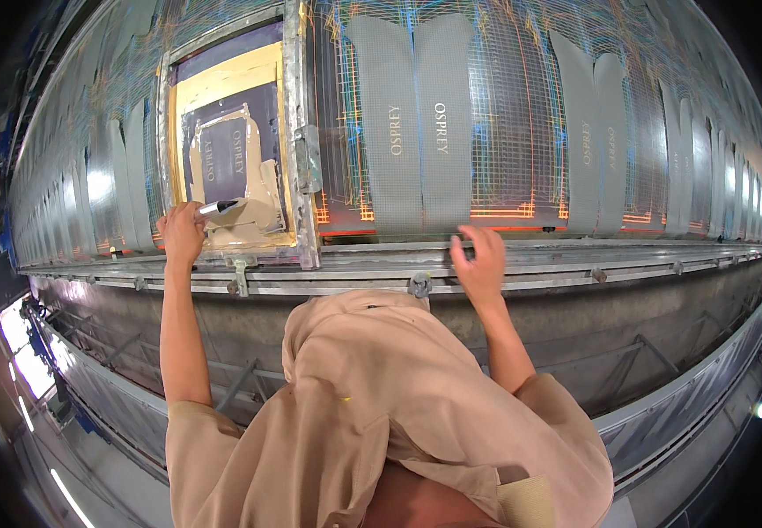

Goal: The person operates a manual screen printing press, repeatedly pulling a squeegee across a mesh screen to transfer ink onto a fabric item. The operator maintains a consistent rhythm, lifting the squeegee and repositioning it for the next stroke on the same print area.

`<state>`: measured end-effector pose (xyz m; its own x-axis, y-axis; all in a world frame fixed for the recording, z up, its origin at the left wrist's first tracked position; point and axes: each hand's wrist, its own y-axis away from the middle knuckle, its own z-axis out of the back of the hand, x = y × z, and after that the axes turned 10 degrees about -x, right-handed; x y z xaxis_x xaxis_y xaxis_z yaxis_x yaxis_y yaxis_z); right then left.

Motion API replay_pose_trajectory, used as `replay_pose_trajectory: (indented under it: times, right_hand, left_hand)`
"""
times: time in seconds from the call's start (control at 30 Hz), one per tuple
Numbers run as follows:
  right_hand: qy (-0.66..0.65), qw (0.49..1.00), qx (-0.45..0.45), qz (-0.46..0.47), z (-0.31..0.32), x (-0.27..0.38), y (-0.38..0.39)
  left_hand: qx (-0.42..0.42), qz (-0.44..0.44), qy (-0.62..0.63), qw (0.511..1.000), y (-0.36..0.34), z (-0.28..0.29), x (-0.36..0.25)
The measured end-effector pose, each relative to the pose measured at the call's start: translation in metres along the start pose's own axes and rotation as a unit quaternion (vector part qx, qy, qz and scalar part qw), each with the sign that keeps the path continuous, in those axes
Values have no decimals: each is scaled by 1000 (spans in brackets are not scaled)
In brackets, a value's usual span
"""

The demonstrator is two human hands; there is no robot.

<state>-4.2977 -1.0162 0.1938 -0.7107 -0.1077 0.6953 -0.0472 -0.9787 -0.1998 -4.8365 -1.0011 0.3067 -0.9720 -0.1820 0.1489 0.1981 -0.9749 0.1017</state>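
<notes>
Screen [167,132]: metal frame on the left of the table [515,132], its near end at the table's edge rail; yellow border inside, dark purple mesh, two upright lines of pale lettering in the middle.
Left hand [183,232]: at the near left corner of the screen, fingers closed about the left end of the tool; contact with the frame cannot be told.
Tool [214,209]: slim, silver-white body with a black right end; lies roughly level, pointing right over the ink; whether its tip touches the ink cannot be told.
Ink [262,195]: beige, thick and uneven, lining both sides of the lettered area, heaviest at the near right.
Bracket [308,160]: metal, on the screen's right rail.
Middle panels [412,176]: two grey pieces side by side, tops curved, pale lettering on each; coloured grid lines cover the table around them.
Right hand [481,260]: fingers loosely curled, thumb apart from them, grasping nothing visible; at the edge rail, just beside the near end of the middle panels; contact with the rail cannot be told.
Right panels [587,167]: another grey lettered pair, well apart from the screen.
</notes>
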Motion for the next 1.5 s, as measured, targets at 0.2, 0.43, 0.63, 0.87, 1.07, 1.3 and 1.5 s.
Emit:
replay_pose_trajectory:
  times: [0.2,0.43,0.63,0.87,1.07,1.3,1.5]
  right_hand:
    - [42,997,55,24,-31,31,-11]
    - [38,997,56,20,-38,25,-5]
    - [14,998,57,22,-34,27,-7]
    - [-74,997,25,27,-30,35,-2]
    - [-184,976,104,-50,-66,112,-31]
    - [-128,983,15,-129,-209,191,-111]
    - [-44,961,-30,-273,-235,211,-136]
  left_hand:
    - [-6,8,-11,1000,1,0,4]
    - [-2,14,7,1000,0,-1,1]
    - [11,14,10,1000,1,5,-2]
    - [27,-44,64,997,-3,9,17]
    - [58,-60,201,976,-18,8,49]
    - [-35,-204,293,933,-27,-13,62]
    - [-153,-263,292,907,6,-23,74]
